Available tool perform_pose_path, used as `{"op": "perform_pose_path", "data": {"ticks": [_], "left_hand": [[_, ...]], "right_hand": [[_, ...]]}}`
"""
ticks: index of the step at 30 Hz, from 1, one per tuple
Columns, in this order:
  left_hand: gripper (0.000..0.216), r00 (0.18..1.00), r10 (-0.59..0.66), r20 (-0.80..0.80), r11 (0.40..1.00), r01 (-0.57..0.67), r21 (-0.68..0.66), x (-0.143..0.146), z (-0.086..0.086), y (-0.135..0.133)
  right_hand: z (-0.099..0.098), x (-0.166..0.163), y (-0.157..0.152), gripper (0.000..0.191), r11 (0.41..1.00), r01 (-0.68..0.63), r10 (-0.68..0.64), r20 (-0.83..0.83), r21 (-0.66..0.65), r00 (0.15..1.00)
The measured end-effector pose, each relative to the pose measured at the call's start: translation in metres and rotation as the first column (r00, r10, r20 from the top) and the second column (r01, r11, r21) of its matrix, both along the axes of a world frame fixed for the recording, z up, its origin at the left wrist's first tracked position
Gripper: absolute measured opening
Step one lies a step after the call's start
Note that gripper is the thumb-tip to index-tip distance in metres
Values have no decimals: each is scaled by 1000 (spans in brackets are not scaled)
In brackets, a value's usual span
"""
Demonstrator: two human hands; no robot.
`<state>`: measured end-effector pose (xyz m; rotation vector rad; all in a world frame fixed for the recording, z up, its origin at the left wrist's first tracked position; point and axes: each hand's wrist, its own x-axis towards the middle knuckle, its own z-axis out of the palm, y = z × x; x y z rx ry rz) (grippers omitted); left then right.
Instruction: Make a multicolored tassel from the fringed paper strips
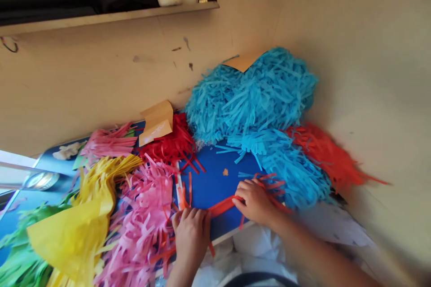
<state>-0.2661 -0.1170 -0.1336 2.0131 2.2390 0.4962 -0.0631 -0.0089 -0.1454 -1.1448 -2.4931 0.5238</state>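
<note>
A strip of orange-red fringed tissue paper (222, 206) stretches between my two hands, low over the front edge of the blue tabletop (205, 172). My left hand (192, 228) is closed on its left part, fingers curled over the paper. Gripping the other end, my right hand (252, 199) has its fingers bent round the strip, and loose fringes stick out past the knuckles. Pink fringed paper (148, 215) lies just left of my left hand. Beyond my right hand spreads a bunch of blue fringed paper (289, 170).
A large blue fringe heap (252, 94) stands against the wall. Red fringes (171, 141), yellow paper (74, 233) and green fringes (33, 242) cover the left side. Orange-red fringes (323, 154) lie at right. A shelf (111, 19) holding black items hangs above.
</note>
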Motion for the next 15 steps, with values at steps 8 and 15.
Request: {"op": "perform_pose_path", "data": {"ticks": [8,15], "left_hand": [[35,1000,18,-16,997,-19,-77,0,2,10],[22,997,65,-47,995,-69,-66,1,1,11]], "right_hand": [[-3,-5,0,19,1000,19,-19,-12,-19,1000],[-3,-1,2,12,990,143,-143,-21,-11,989]]}}
